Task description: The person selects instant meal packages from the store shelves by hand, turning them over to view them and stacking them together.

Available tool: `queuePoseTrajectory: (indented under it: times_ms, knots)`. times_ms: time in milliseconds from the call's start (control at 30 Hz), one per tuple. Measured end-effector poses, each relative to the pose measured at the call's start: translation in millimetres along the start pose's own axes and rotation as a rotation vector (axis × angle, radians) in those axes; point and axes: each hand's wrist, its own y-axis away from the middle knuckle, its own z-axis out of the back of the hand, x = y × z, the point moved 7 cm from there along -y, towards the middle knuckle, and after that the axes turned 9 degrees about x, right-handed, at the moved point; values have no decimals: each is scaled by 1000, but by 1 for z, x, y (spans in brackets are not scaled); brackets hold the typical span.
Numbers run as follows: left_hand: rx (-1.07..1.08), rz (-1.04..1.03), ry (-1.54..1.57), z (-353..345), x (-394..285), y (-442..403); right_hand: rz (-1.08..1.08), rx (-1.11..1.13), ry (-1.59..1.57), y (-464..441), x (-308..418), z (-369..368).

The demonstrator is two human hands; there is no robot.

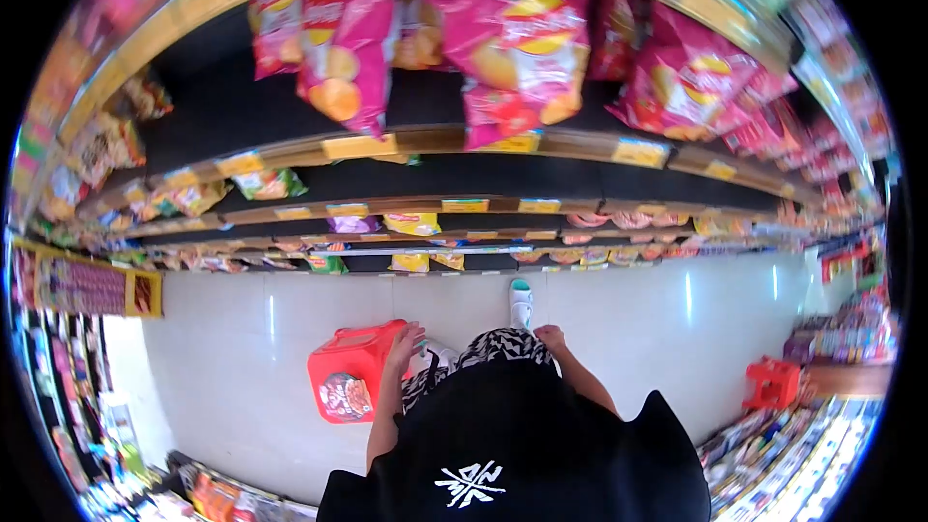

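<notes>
My left hand (407,342) hangs beside my left leg, fingers stretched out and holding nothing that I can see. In this view it overlaps the edge of a red container (387,346) with a round food picture on its side; whether they touch, I cannot tell. My right hand (551,337) is by my right thigh, next to the black-and-white patterned trousers (506,344). Its fingers are small and loosely bent, with nothing visible in them. Pink chip bags (527,48) hang over the upper shelf's front edge, well apart from both hands.
A long shelf unit (435,150) with yellow price tags runs across in front of me. Pale glossy floor (657,314) lies before it. A red plastic stool (773,382) stands at right. At left is a purple-and-yellow display box (92,288). Stocked shelves (773,464) rise behind me.
</notes>
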Motion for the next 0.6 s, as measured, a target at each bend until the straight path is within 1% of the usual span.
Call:
queuePoseTrajectory:
  times_ms: [67, 100, 200, 233, 267, 333, 433, 533, 567, 600]
  knots:
    - [-40, 20, -41, 0, -6, -1, -7, -18, -30, 1, 1, -1]
    - [-26, 5, -34, 0, -6, -4, -2, -29, -43, -2, 4, -2]
    - [-1, -37, -83, -13, -26, -8, 16, -67, -198, -23, -18, -2]
    - [25, -62, -89, -24, -39, -6, 15, -107, -294, -37, -29, -2]
    - [31, -87, -103, -34, -51, -7, 39, -147, -286, -51, -35, 0]
    - [42, -146, -126, -55, -77, -10, 87, -233, -350, -48, -11, 24]
    - [110, -222, -196, -101, -126, -6, 451, -84, -650, -23, 63, 54]
    - [190, -317, -228, -143, -162, -9, 476, -129, -322, -17, 104, 67]
    - [218, -341, -259, -157, -172, -9, 488, -85, -359, -24, 105, 63]
    - [233, -359, -275, -170, -180, -9, 480, -40, -327, -29, 104, 60]
